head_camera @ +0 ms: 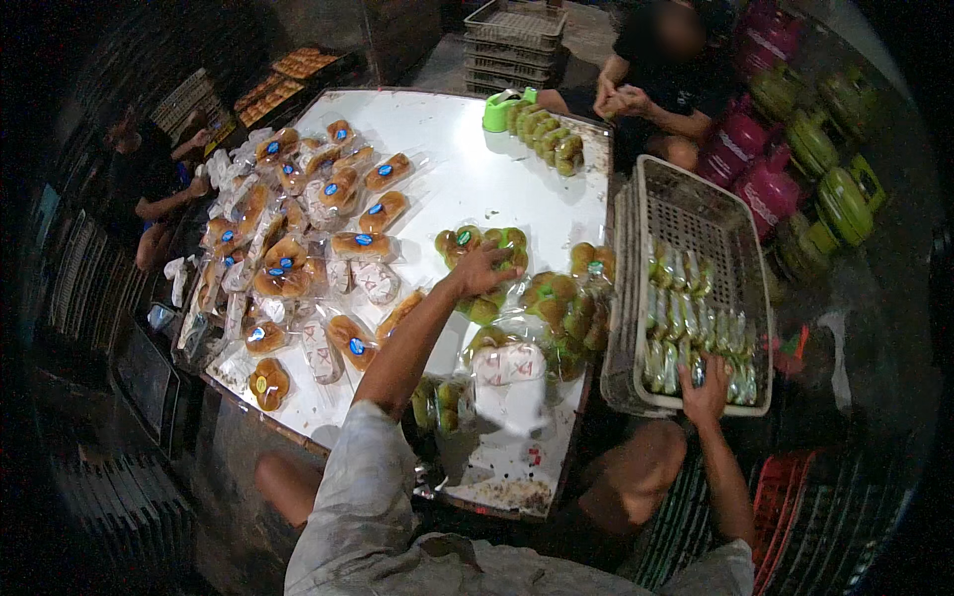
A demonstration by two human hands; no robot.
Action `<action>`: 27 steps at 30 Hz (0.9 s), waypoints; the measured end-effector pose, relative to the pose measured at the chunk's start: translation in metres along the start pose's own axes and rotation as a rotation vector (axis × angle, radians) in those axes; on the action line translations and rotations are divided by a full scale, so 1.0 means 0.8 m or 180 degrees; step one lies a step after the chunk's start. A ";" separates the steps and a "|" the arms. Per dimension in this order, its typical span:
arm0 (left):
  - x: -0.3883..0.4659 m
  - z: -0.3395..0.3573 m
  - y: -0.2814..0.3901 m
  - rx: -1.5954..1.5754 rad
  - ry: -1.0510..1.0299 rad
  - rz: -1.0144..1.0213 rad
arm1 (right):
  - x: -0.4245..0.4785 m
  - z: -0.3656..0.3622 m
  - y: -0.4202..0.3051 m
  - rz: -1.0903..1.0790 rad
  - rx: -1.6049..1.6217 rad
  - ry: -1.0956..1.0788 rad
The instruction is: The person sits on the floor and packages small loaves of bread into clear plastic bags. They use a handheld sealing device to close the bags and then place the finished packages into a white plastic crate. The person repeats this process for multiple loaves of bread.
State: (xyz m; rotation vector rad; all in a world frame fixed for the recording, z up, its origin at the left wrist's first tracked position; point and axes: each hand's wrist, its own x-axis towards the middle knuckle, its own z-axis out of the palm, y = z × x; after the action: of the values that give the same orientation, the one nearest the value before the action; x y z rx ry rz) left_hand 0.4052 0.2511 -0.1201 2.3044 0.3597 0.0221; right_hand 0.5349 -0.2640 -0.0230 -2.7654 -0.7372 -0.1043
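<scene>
My left hand (483,270) reaches over the white table (462,194) and rests on a bag of green-topped buns (510,242), fingers spread. Beside it lie more bagged green buns (555,298). White paper-wrapped pieces (510,363) lie nearer to me. To the right, my right hand (704,384) is inside a plastic crate (697,182), at the near row of clear-wrapped green buns (663,365); whether its fingers grip a pack cannot be told. Rows of such packs fill the crate's near part.
Many bagged brown buns (287,264) cover the table's left. A green tape dispenser (501,112) stands at the far edge by a row of green buns (548,138). Co-workers sit at far right (663,89) and left (160,186). Gas cylinders (842,205) and stacked crates (514,45) stand beyond.
</scene>
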 end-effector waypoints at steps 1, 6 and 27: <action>-0.019 0.009 0.028 0.0387 -0.0108 0.0104 | -0.001 -0.005 -0.004 0.0104 -0.0028 -0.0031; -0.157 0.065 0.154 0.1492 -0.0883 0.0239 | -0.012 -0.021 -0.012 0.0187 -0.0031 -0.0104; -0.262 0.059 0.083 -0.1378 0.2172 -0.1317 | -0.022 -0.009 0.001 0.0173 -0.0129 0.0117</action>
State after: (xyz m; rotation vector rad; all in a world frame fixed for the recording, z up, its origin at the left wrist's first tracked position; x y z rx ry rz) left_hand 0.2266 0.1185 -0.0849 1.7005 1.0570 0.6246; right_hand 0.5200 -0.2755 -0.0191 -2.8115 -0.6571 -0.1603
